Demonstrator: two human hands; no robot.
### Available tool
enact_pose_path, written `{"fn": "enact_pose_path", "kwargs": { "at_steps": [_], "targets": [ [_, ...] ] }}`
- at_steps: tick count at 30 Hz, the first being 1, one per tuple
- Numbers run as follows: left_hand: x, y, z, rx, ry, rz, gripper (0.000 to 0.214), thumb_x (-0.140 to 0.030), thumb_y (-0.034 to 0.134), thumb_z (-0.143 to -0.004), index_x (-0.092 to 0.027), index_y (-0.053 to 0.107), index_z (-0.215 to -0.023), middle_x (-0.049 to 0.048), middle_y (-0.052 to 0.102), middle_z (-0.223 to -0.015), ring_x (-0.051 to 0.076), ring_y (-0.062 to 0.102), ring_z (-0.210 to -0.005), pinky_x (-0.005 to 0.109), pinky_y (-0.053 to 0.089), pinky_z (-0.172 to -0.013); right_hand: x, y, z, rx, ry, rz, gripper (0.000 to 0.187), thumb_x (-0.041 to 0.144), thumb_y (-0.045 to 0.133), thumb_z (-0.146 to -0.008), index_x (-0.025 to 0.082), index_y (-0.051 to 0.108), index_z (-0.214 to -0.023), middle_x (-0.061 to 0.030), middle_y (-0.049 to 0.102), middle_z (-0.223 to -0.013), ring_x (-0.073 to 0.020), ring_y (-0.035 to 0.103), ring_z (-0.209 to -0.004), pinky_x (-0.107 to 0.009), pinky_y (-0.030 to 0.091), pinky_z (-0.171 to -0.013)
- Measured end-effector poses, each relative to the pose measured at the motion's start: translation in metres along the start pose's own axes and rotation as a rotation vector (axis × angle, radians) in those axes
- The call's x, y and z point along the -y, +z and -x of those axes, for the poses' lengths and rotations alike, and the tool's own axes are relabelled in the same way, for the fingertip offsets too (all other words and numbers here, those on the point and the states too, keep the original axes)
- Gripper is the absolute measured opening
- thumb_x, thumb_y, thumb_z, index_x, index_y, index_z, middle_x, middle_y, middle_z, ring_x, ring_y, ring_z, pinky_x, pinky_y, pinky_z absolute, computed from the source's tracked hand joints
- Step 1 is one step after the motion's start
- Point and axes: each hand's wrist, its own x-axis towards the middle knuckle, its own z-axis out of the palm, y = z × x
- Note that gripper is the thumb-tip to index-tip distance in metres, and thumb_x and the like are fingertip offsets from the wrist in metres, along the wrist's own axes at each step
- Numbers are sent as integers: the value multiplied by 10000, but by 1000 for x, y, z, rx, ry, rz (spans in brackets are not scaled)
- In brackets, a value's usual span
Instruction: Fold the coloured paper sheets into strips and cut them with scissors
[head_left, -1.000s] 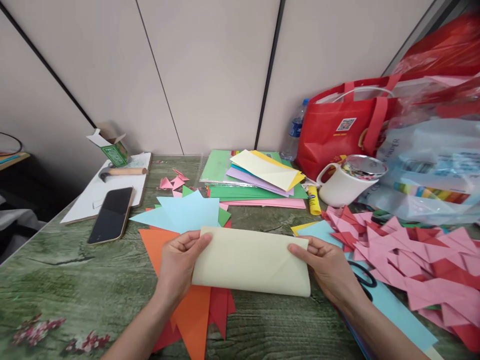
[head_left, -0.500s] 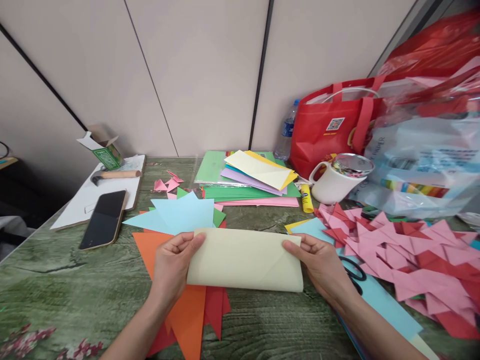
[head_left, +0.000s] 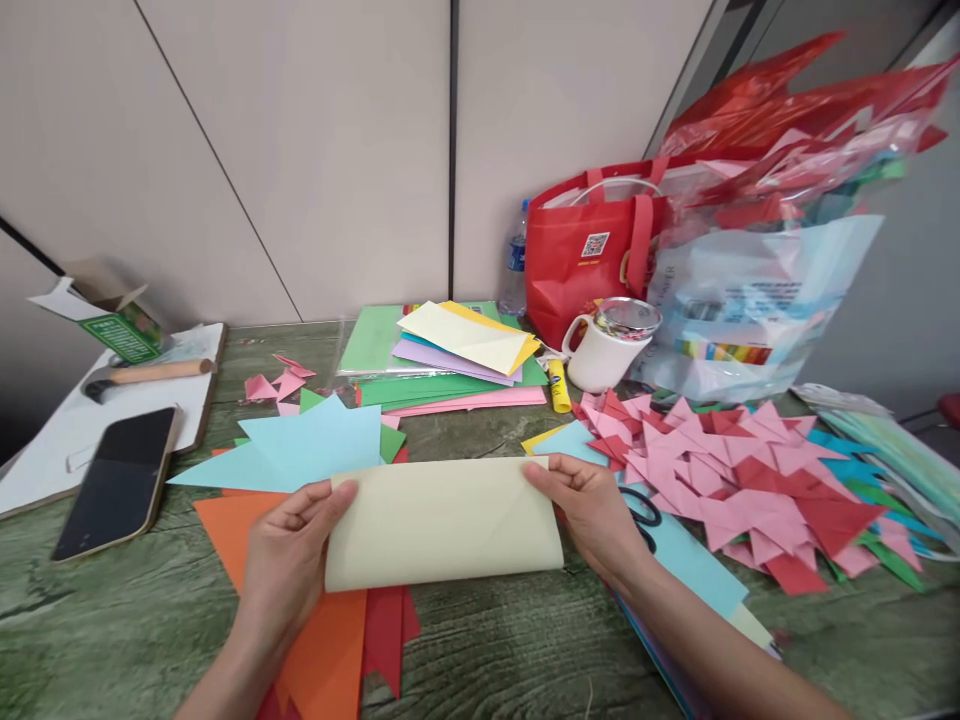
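A folded cream sheet of paper (head_left: 442,522) is held flat just above the table in front of me. My left hand (head_left: 289,560) pinches its left end, thumb on top. My right hand (head_left: 589,510) pinches its right end at the upper corner. Under the sheet lie overlapping triangles of orange paper (head_left: 322,640), red paper (head_left: 386,630) and light blue paper (head_left: 315,445). Black-handled scissors (head_left: 641,508) lie on a blue sheet just right of my right hand.
A heap of pink and red folded triangles (head_left: 735,480) covers the right side. A stack of coloured sheets (head_left: 450,360), a yellow glue stick (head_left: 558,386), a white mug (head_left: 611,345), a red bag (head_left: 600,250) and a plastic bag (head_left: 750,300) stand behind. A phone (head_left: 120,480), hammer (head_left: 142,373) and green box (head_left: 112,320) lie left.
My view has swung to the right, so everything on the table sits further left in the picture. Both hands keep the same hold on the cream sheet.
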Motion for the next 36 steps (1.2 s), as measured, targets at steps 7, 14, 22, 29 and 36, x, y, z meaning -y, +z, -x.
{"fn": "enact_pose_path", "kwargs": {
  "at_steps": [7,14,22,29,36],
  "targets": [
    [-2,4,2,-54,-2,12,463,-285,915,-260,-151,653,-618,-4,684,-570,145,606,-475,208,492,-381,0,1,0,-19,-2,2,276,416,797,-605,175,712,-707,-21,716,-642,-147,636,-569,-237,477,-562],
    [-2,3,2,-60,0,20,457,-272,913,-270,-152,654,-627,-5,687,-581,144,610,-472,204,494,-381,-5,-2,-4,-25,-28,23,270,428,776,-635,177,713,-714,-21,715,-652,-150,635,-569,-243,472,-561],
    [-3,7,2,-61,-15,18,462,-271,914,-257,-156,644,-612,-7,682,-568,148,607,-469,207,488,-372,-5,-4,-3,-26,-41,29,247,415,761,-663,182,721,-733,-14,712,-648,-144,629,-588,-227,457,-555],
    [0,4,2,-57,-6,7,466,-279,916,-265,-159,647,-624,-6,685,-578,144,605,-474,207,490,-386,-4,-3,-2,-38,-46,28,258,425,769,-649,182,729,-727,-12,711,-636,-136,617,-566,-224,444,-543],
    [1,1,2,-31,-4,-24,425,-291,911,-335,-165,654,-649,-9,681,-585,152,612,-485,214,489,-395,-4,-3,-3,-69,-86,56,287,454,763,-643,184,728,-734,-15,714,-647,-150,620,-564,-244,450,-538]
  ]
}}
